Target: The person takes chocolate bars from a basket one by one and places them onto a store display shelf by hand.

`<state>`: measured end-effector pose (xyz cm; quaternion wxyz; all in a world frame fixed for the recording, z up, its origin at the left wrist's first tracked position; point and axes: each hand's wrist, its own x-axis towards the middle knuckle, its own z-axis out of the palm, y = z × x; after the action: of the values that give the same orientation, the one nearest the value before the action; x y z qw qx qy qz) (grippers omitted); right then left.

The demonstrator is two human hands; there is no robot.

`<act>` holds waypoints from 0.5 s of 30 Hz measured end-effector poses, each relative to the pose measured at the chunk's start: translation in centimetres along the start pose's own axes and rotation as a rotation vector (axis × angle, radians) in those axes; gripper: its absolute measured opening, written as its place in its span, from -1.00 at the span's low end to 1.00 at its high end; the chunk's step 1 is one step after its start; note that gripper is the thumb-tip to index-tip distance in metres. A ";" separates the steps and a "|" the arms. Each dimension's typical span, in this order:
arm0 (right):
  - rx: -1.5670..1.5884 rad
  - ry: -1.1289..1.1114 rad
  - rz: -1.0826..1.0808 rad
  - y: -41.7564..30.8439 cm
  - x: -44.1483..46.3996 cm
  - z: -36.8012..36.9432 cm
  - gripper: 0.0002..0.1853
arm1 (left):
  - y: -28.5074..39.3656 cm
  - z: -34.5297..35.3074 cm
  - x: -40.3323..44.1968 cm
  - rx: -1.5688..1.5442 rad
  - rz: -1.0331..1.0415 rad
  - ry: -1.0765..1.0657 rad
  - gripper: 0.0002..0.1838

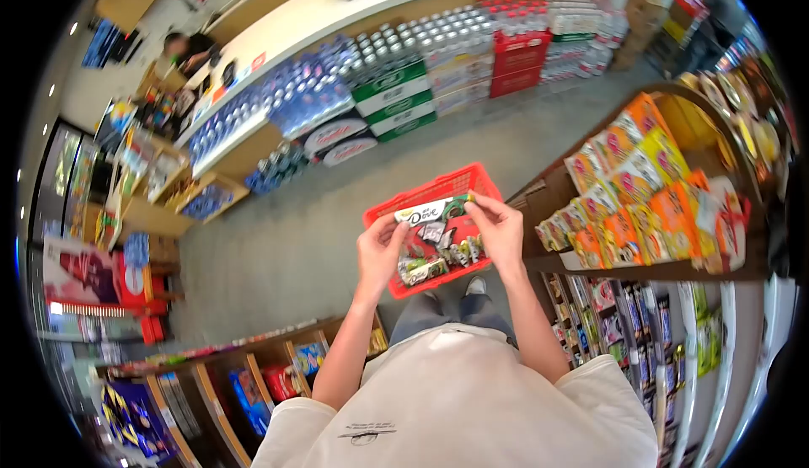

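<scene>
A Dove chocolate bar (431,210) in a white, green and brown wrapper is stretched between my two hands, above a red shopping basket (436,187). My left hand (378,254) pinches the bar's left end, fingers closed. At the opposite end, the thumb and fingers of my right hand (499,230) close on the wrapper. Inside the basket lie several small wrapped packets (463,252), and another white-and-green bar (425,272) rests near its front. The bar and my hands hide part of the basket's contents.
A dark display stand (750,255) with orange and yellow snack packs (640,207) is on the right. Candy shelves (278,352) stand low on the left. Bottled water (308,80) lines the counter (295,26) ahead, and a person (192,51) is behind it.
</scene>
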<state>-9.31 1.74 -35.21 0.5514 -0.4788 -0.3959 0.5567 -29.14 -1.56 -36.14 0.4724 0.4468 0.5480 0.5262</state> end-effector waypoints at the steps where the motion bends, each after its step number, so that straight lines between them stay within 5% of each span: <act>1: 0.007 0.040 -0.026 -0.2 -0.7 -0.4 -0.72 | 0.0 0.4 0.1 0.012 0.008 -0.016 -0.76; 8: -0.057 0.387 -0.195 -0.5 -6.8 -2.9 -0.90 | 1.5 3.1 -0.8 0.024 0.079 -0.293 -0.76; 15: 0.075 0.634 -0.236 -1.0 -15.9 -1.2 -0.68 | 3.1 4.3 -6.1 -0.062 0.115 -0.466 -0.81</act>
<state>-8.99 -14.04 -32.97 0.7248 -0.5583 -0.2368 0.3269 -24.02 -6.77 -32.77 0.5689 0.5721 0.3814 0.4513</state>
